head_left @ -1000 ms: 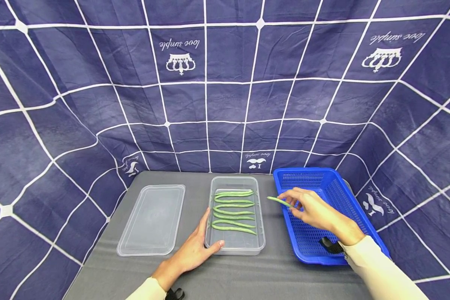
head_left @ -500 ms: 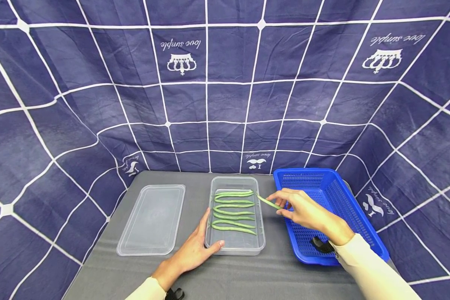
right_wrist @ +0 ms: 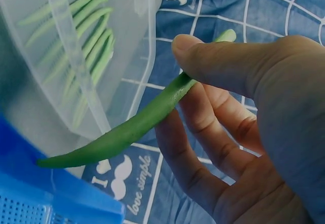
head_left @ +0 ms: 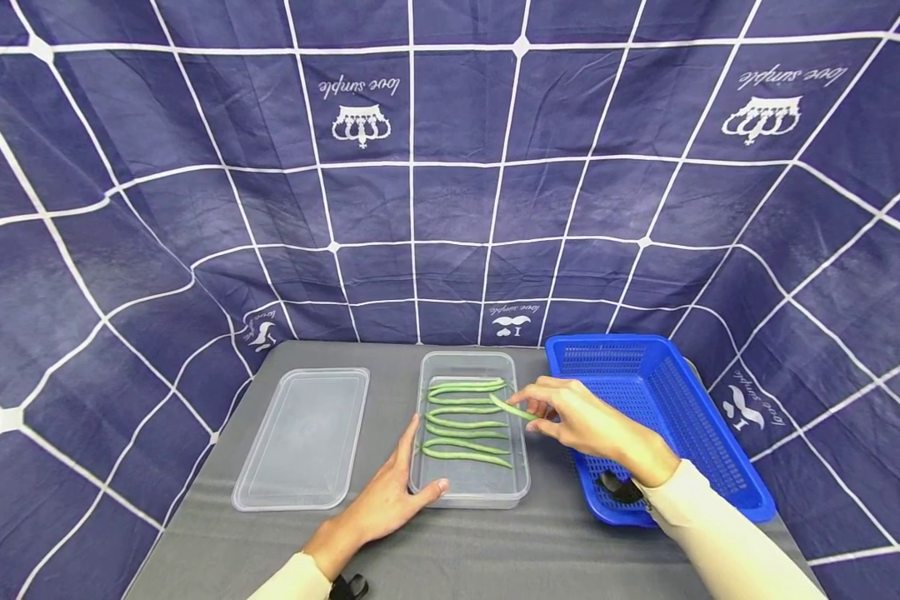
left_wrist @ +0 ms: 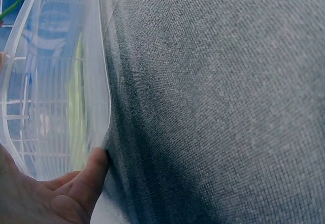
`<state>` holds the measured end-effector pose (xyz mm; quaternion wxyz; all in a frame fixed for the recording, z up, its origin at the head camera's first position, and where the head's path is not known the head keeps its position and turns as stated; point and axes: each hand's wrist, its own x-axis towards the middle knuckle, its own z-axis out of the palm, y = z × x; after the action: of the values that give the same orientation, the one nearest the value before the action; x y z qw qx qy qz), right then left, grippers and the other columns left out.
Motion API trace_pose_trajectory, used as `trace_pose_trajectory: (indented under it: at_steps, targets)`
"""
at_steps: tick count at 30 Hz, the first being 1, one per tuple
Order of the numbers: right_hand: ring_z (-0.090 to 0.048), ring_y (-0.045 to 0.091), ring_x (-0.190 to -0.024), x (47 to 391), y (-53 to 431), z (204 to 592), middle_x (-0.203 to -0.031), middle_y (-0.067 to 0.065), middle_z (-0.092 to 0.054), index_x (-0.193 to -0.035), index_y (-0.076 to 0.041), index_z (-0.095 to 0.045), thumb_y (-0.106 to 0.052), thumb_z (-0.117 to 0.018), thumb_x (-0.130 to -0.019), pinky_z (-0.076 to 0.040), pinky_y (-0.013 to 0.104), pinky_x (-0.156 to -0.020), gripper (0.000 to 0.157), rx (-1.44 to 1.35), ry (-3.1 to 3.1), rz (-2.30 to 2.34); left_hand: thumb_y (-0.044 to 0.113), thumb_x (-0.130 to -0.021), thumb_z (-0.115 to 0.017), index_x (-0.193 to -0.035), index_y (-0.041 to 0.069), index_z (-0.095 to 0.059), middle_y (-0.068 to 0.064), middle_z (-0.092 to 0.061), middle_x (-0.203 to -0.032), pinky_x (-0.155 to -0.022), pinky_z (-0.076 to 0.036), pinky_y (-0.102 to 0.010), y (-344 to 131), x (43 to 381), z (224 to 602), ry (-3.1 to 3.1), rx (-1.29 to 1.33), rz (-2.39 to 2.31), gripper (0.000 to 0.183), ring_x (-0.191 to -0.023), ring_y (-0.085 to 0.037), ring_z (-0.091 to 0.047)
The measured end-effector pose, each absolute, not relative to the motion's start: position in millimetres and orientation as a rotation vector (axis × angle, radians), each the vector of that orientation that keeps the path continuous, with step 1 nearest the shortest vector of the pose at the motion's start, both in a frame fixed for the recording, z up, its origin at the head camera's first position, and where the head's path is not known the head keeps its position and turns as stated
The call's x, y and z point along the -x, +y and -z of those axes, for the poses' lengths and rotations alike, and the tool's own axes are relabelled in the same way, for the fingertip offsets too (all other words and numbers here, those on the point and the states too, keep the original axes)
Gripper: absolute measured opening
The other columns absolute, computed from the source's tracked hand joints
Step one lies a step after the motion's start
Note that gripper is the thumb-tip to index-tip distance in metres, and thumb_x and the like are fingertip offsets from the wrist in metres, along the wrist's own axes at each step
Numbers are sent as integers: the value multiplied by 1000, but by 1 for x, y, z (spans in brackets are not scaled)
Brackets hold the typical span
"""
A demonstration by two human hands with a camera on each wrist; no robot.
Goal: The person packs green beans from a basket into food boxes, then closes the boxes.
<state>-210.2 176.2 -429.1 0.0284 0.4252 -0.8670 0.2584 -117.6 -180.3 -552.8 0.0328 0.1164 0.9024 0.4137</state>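
My right hand [head_left: 596, 421] pinches a green bean [head_left: 510, 407] between thumb and fingers, above the right rim of a clear plastic container [head_left: 468, 485]. In the right wrist view the bean [right_wrist: 127, 132] points away from the thumb, its slim tip free. Several green beans [head_left: 465, 425] lie crosswise in the container, roughly side by side. My left hand [head_left: 388, 500] rests against the container's left side with fairly straight fingers, its thumb at the near left corner. The left wrist view shows that thumb touching the container wall [left_wrist: 96, 82].
A translucent lid [head_left: 303, 437] lies flat on the grey cloth to the left. At the right stands a blue perforated basket [head_left: 652, 404], partly under my right forearm. A dark blue curtain [head_left: 450, 208] with white lines hangs behind and at both sides.
My right hand has moved left from over the basket to the container's right rim, carrying the green bean. The left hand and the container have stayed put.
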Motion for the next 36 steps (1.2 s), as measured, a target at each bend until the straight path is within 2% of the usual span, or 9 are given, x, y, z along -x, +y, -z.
trace_pose_trajectory:
  at_steps: [10,19,29,36]
  targets:
    - [-75,10,-95,209,156,431,-105,0,-77,-137,-14,-82,1,-91,-98,-67,30,-84,43,-1367,-2664,-743,55,-104,-84,-188,12,-10,-22,-29,-192,-138,-37,-69,-178,120,550,2767,-329,-1283,120,-174,-48,-40]
    - [-76,11,-99,206,138,432,-111,1,-79,-140,-13,-81,-1,-91,-98,-66,31,-87,44,-1427,-2660,-709,54,-103,-86,-189,13,-11,-21,-26,-194,-141,-32,-69,-178,119,547,2746,-319,-1324,122,-178,-46,-33]
    - [-78,9,-97,202,116,440,-115,0,-78,-141,-13,-81,-7,-92,-100,-64,23,-84,43,-1478,-2657,-678,56,-102,-87,-189,17,-16,-20,-35,-191,-137,-39,-69,-180,116,547,2769,-301,-1307,119,-173,-48,-43]
    - [-79,5,-96,200,104,445,-117,-1,-78,-142,-15,-80,-14,-91,-102,-64,21,-85,42,-1526,-2656,-649,56,-101,-88,-189,20,-15,-19,-34,-191,-137,-39,-70,-180,116,548,2751,-295,-1324,120,-173,-49,-42]
